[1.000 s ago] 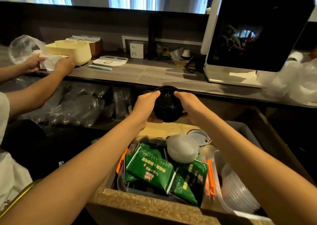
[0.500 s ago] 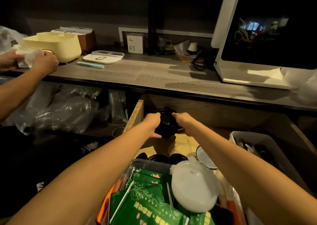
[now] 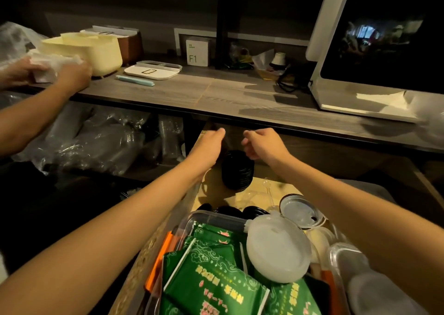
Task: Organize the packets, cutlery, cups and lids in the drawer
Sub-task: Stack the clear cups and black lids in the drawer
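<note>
my left hand and right hand hover loosely curled and empty above the black lid stack; it could topple onto the clear spoon just beside it.
</note>
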A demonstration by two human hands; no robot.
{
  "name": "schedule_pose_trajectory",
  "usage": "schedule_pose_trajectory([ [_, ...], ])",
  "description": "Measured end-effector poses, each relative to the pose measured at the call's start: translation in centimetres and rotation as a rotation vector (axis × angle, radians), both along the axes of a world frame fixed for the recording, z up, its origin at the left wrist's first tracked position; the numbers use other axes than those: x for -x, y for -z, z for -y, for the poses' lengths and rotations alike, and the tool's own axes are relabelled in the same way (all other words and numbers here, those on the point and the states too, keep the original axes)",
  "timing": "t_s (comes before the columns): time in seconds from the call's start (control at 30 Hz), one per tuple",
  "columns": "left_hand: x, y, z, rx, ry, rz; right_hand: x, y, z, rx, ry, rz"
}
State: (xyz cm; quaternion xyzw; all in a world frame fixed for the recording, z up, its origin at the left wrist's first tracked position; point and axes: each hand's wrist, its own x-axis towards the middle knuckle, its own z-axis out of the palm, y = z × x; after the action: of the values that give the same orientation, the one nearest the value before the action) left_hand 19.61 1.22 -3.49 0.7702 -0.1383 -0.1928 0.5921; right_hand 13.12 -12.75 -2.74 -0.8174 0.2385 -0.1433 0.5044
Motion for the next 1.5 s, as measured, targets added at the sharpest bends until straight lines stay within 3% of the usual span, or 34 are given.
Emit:
schedule_pose_trajectory([
  [0.1,-0.6,-0.8,-2.8,0.208,-0.043,0.06,0.8,0.1,-2.2,-0.114,-0.262,-0.252],
  [0.2,-0.1,-0.2,-4.4,0.4,-0.053,-0.043,0.8,2.4,-4.1,0.084,-0.508,-0.48],
  [0.33,0.9,1.2,-4.6,0.413,-0.039,0.012,0.1,5.1,-6.1,0.177,-0.625,-0.681],
  [0.47,1.7,1.7,-4.4,0.254,0.051,0.249,-0.5,6.0,-7.0,0.377,-0.719,-0.845],
  [0.57,2.0,1.9,-4.3,0.224,0.083,0.299,-0.4,6.1,-6.7,0.454,-0.71,-0.798],
  [0.7,1.9,1.9,-4.3,0.203,0.101,0.326,0.1,5.1,-4.8,0.107,-0.628,-0.615],
  [0.87,2.0,1.4,-4.5,0.168,0.109,0.325,1.6,1.2,-2.5,-0.079,-0.396,-0.329],
  [0.97,2.5,0.9,-4.4,0.23,0.12,0.14,2.9,-1.0,-1.9,-0.209,-0.321,-0.136],
  [1.1,4.5,0.6,-3.8,0.566,0.112,-0.457,3.6,-1.7,-2.3,-0.412,-0.276,-0.016],
  [1.33,3.7,1.1,-3.7,0.716,-0.062,-0.646,3.8,0.5,-1.7,-0.495,-0.374,-0.166],
  [1.4,3.2,1.3,-3.8,0.759,-0.114,-0.683,3.6,1.2,-0.7,-0.415,-0.341,-0.19],
  [1.5,2.3,2.0,-4.0,0.817,-0.123,-0.769,3.3,3.0,0.9,0.153,-0.435,-0.342],
])
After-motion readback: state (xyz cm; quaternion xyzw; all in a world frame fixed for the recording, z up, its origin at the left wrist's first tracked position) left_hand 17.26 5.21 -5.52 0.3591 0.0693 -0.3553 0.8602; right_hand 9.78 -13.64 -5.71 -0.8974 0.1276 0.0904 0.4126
